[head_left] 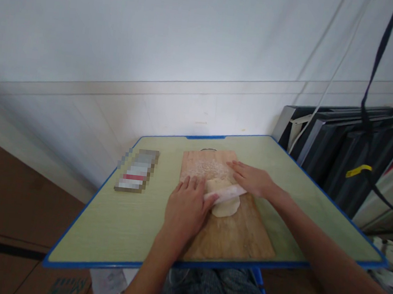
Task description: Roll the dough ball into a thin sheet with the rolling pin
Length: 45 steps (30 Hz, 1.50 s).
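A pale rolling pin (228, 193) lies slantwise across a thin flattened piece of dough (225, 208) on a wooden cutting board (240, 233). My left hand (186, 207) rests over the pin's left end, fingers stretched forward and the thumb along the pin. Over the right end lies my right hand (251, 178), with its fingers extended flat toward the far side of the board. Both palms cover the pin's ends. Dough shows on both sides of the pin, and white flour dusts the far part of the board.
The board stands on a pale green table (103, 231) with a blue rim, against a white wall (172, 111). A blurred-out flat object (137, 171) lies at the left. Dark panels (344, 148) lean at the right, near a hanging black strap (373, 90). Cardboard (9, 193) is at the left.
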Each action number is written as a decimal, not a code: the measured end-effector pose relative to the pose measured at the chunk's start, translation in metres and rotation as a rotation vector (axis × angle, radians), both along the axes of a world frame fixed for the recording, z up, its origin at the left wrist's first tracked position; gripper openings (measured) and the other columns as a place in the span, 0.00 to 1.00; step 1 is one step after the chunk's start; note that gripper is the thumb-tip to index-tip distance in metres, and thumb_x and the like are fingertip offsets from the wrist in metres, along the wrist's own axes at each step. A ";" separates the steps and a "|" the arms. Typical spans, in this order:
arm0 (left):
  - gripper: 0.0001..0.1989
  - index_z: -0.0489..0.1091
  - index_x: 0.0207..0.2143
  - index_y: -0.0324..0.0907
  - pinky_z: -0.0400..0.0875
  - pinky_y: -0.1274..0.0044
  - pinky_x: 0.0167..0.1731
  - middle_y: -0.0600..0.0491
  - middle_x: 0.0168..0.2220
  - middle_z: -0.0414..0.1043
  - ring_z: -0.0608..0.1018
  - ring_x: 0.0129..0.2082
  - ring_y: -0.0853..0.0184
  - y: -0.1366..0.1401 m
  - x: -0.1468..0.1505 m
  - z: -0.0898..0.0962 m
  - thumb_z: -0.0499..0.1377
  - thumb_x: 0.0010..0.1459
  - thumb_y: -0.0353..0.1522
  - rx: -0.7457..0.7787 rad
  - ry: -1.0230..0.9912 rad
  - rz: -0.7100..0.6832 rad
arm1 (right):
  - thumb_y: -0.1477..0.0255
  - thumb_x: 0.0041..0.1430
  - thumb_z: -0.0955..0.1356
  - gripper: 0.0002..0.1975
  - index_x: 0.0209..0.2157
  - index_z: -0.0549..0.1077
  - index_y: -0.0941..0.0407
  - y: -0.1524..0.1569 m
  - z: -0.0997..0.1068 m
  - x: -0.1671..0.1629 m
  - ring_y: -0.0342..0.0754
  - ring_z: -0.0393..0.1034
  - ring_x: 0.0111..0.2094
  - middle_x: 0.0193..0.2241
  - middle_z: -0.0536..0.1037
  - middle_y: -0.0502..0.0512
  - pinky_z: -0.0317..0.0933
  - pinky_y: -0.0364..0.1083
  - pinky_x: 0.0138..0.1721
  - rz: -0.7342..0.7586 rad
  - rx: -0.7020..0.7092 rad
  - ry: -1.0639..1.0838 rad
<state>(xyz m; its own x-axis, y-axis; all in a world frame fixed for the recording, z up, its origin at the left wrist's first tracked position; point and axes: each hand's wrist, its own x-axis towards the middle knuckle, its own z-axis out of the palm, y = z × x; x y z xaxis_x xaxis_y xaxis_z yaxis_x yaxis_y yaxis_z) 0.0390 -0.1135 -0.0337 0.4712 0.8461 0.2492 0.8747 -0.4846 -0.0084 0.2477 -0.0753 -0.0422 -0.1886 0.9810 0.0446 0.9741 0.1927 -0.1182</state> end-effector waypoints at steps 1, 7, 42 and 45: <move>0.26 0.60 0.54 0.37 0.58 0.67 0.53 0.44 0.55 0.63 0.62 0.57 0.57 0.006 -0.002 0.001 0.42 0.62 0.43 -0.003 0.010 -0.018 | 0.69 0.62 0.50 0.26 0.59 0.57 0.60 0.006 0.002 -0.002 0.48 0.51 0.59 0.59 0.58 0.56 0.49 0.49 0.57 -0.007 -0.016 0.000; 0.25 0.58 0.56 0.40 0.55 0.64 0.56 0.46 0.58 0.59 0.60 0.58 0.56 -0.018 -0.001 -0.002 0.48 0.60 0.43 0.046 0.015 -0.004 | 0.70 0.61 0.51 0.25 0.58 0.58 0.58 -0.021 -0.004 0.001 0.50 0.56 0.57 0.57 0.61 0.55 0.52 0.53 0.55 -0.025 0.076 -0.012; 0.26 0.58 0.56 0.40 0.55 0.64 0.56 0.47 0.59 0.57 0.58 0.60 0.57 -0.026 0.002 -0.005 0.47 0.60 0.44 0.046 -0.017 0.025 | 0.68 0.63 0.48 0.26 0.50 0.69 0.58 -0.053 -0.008 -0.005 0.53 0.61 0.53 0.51 0.70 0.58 0.56 0.53 0.52 -0.056 0.208 -0.120; 0.27 0.58 0.56 0.39 0.52 0.63 0.57 0.46 0.59 0.56 0.54 0.61 0.57 -0.023 0.005 -0.005 0.45 0.60 0.44 0.067 -0.017 0.034 | 0.68 0.63 0.48 0.26 0.54 0.64 0.61 -0.051 -0.011 -0.003 0.52 0.57 0.56 0.54 0.66 0.61 0.54 0.52 0.54 -0.052 0.249 -0.107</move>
